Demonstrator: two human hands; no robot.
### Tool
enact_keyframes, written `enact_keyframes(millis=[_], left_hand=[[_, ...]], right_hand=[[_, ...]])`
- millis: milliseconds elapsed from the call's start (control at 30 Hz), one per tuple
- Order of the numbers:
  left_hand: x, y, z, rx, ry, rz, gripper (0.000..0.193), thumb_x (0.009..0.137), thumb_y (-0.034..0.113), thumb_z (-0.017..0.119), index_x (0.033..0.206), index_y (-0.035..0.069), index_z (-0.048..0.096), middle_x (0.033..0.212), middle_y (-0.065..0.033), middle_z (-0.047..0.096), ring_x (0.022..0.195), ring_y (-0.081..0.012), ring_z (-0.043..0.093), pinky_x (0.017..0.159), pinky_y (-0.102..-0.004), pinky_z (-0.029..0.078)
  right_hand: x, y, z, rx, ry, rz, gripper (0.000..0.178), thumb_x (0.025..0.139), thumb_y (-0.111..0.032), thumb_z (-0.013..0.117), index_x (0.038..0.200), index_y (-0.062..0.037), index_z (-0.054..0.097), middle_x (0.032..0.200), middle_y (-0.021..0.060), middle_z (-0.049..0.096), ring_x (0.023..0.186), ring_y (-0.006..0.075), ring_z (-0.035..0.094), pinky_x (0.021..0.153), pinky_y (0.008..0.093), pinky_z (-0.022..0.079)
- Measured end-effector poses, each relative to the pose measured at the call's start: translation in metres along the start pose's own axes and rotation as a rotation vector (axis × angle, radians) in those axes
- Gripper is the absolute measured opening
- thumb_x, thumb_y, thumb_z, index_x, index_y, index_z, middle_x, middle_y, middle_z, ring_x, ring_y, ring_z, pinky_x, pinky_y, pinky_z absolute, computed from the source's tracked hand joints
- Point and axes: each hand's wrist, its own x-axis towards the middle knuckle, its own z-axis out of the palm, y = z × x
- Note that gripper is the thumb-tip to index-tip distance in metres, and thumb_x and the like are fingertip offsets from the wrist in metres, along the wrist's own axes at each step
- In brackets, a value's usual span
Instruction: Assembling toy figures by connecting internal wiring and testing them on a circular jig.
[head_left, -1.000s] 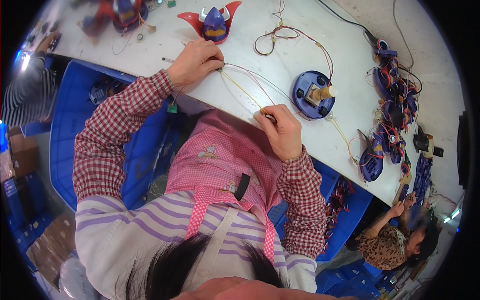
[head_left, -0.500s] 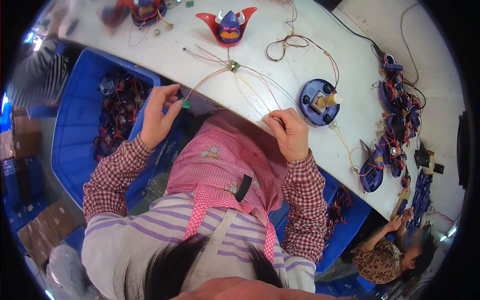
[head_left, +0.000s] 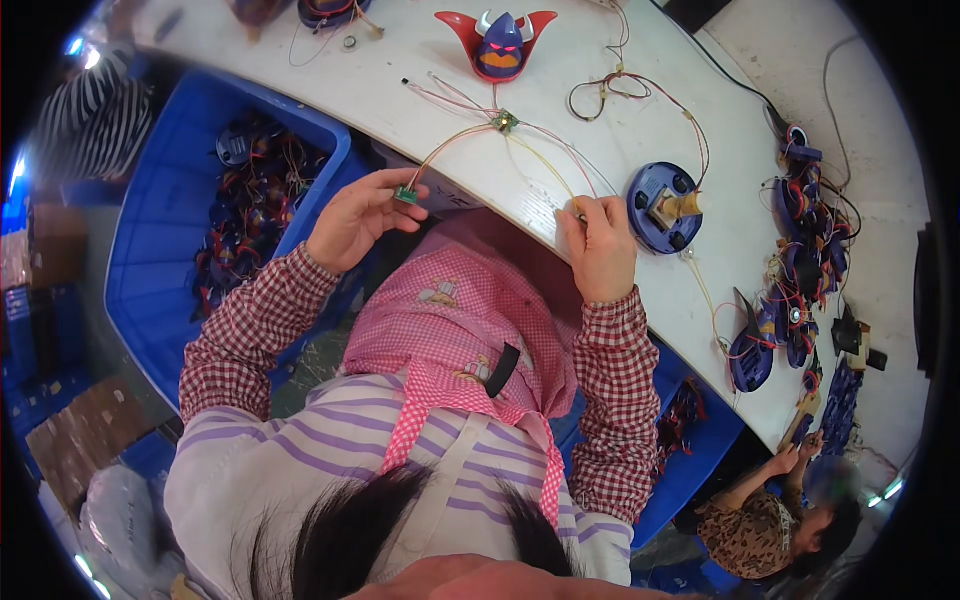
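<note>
My left hand is closed on a small green circuit board just off the table's edge, holding it between thumb and fingers. Reddish wires run from it to a second small board lying on the white table. My right hand pinches the end of a thin yellow wire from that second board, by the table's near edge; the very tip is hidden in the fingers. Behind the second board stands a purple toy head with white horns, glowing red eyes and a red collar, joined to it by a wire.
Right of my right hand lies a round purple base with a pale cylinder on it. Purple wired toy parts line the table's right side. A blue bin of such parts stands at left. A co-worker sits at lower right.
My left hand has lifted and turned, so the green board now shows more fully in its fingers. My right hand keeps its pinch on the wire. The whole view has shifted slightly.
</note>
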Motion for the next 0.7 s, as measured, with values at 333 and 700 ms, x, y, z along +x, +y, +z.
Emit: enact_keyframes(millis=[333, 700], left_hand=[[0.011, -0.010, 0.009, -0.022, -0.062, 0.123, 0.023, 0.092, 0.010, 0.053, 0.113, 0.000, 0.052, 0.094, -0.0097, 0.059, 0.070, -0.0124, 0.057, 0.062, -0.0195, 0.047], [0.021, 0.021, 0.051, 0.331, -0.009, 0.026, 0.014, 0.091, 0.009, 0.054, 0.099, 0.000, 0.060, 0.074, -0.0047, 0.058, 0.052, -0.0054, 0.047, 0.046, -0.0141, 0.037]], right_hand=[[-0.002, -0.009, -0.003, -0.094, -0.035, 0.060, 0.026, 0.078, -0.020, 0.068, 0.099, -0.0082, 0.058, 0.093, 0.0081, 0.050, 0.063, 0.0249, 0.056, 0.055, 0.0335, 0.048], [0.009, -0.050, -0.027, 0.045, 0.175, -0.094, 0.031, 0.077, -0.012, 0.069, 0.104, -0.0030, 0.058, 0.094, 0.0091, 0.054, 0.067, 0.0226, 0.056, 0.059, 0.0298, 0.048]])
